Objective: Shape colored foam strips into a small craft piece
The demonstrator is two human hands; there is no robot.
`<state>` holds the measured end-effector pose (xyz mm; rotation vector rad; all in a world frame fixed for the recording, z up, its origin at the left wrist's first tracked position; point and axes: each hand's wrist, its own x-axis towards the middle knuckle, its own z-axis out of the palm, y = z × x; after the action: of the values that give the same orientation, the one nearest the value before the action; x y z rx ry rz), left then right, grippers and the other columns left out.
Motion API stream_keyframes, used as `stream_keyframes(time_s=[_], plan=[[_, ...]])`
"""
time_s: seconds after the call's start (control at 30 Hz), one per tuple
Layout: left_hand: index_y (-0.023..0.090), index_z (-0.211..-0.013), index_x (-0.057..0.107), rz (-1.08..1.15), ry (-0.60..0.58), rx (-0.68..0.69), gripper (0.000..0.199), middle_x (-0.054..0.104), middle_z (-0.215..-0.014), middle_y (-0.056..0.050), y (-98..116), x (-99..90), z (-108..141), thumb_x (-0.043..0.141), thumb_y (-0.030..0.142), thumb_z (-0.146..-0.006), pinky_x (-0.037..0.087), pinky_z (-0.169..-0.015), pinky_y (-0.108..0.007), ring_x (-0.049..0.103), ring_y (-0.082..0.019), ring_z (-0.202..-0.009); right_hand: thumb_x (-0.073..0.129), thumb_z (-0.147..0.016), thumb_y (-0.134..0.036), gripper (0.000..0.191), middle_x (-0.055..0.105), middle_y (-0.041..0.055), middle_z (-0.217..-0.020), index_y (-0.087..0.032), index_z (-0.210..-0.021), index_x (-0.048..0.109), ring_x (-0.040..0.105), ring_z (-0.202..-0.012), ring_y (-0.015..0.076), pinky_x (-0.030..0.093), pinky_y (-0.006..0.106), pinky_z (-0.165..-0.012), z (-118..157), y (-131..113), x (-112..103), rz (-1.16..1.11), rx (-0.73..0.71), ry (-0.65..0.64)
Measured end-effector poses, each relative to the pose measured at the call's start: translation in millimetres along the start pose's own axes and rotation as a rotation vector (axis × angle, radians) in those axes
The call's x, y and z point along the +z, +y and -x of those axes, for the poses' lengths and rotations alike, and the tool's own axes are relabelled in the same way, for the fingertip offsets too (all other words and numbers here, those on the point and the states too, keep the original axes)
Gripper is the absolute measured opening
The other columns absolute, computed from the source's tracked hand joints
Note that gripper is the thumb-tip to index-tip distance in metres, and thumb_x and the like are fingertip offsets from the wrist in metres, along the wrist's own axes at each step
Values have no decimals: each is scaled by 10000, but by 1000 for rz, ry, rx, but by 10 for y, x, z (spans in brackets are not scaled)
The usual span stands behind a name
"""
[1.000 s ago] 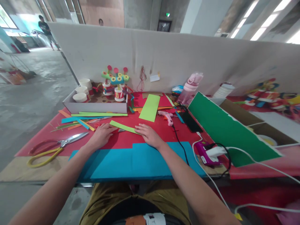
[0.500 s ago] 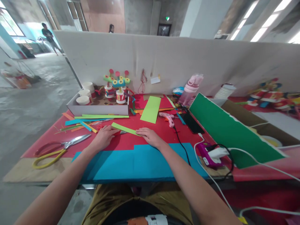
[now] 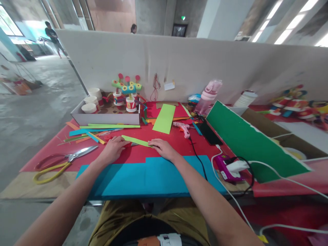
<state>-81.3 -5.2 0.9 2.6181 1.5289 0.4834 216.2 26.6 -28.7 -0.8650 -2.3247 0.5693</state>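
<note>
A narrow light-green paper strip [image 3: 137, 140] stretches between my two hands above the red table covering. My left hand [image 3: 115, 148] has its fingers closed on the strip's left end. At the opposite end, the fingers of my right hand [image 3: 162, 147] pinch the paper. Beneath the strip, a small grey pointed tip [image 3: 134, 144] shows by my left fingers; the rest of it is hidden. Blue paper [image 3: 143, 177] lies flat along the table's front, under my forearms. A wider light-green sheet [image 3: 164, 118] rests farther back.
Large scissors [image 3: 69, 159] and several coloured strips [image 3: 84, 132] lie left. Behind them stands a box [image 3: 107, 119] with cups and paper figures. A pink glue gun [image 3: 183, 128], black phone [image 3: 208, 133], purple power strip [image 3: 227, 168], cables and a green panel [image 3: 251, 143] occupy the right.
My hands keep hold of the green strip, almost unmoved. The view has shifted slightly, and a person behind the partition appears farther right.
</note>
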Motion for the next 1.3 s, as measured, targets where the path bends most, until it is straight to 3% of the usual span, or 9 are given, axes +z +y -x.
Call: stream_keyframes(time_s=[0.23, 0.43, 0.6, 0.83, 1.3], plan=[[221, -1218, 640, -9, 15, -4, 409, 590, -1070, -114, -2, 9, -2, 383, 184, -902, 434, -869, -408, 513, -248, -978, 478, -950, -266, 282, 695, 36, -1170, -260, -1135, 691, 586, -1175, 195, 444, 380, -1029, -201, 17, -60, 51, 13, -35], [235, -1210, 647, -15, 9, -1, 426, 591, -1050, -107, 15, -5, -21, 380, 160, -886, 433, -878, -416, 511, -239, -950, 428, -946, -161, 428, 489, -56, -1425, -369, -1300, 549, 348, -1395, 216, 253, 510, -1151, -421, 57, -13, 187, -50, -276], [218, -1204, 652, -25, -28, -1, 416, 591, -1033, -111, 13, -31, -35, 362, 186, -908, 429, -855, -405, 510, -238, -927, 368, -982, -254, 403, 449, -63, -1453, -385, -1339, 505, 299, -1418, 242, 205, 540, -1163, -376, 78, 22, 243, 0, -251], [223, -1210, 644, -5, -20, 7, 418, 595, -1059, -110, 16, -32, -6, 360, 169, -909, 420, -855, -401, 508, -244, -960, 383, -976, -257, 400, 451, -78, -1450, -392, -1330, 513, 312, -1412, 240, 208, 535, -1168, -380, 64, 23, 231, 19, -250], [187, -1211, 637, -42, -7, 25, 411, 590, -1050, -119, 126, 31, -28, 365, 145, -906, 426, -838, -392, 517, -240, -939, 347, -941, -138, 518, 407, -93, -1483, -392, -1384, 440, 257, -1434, 197, 176, 486, -1177, -378, 62, 6, 296, 24, -304]])
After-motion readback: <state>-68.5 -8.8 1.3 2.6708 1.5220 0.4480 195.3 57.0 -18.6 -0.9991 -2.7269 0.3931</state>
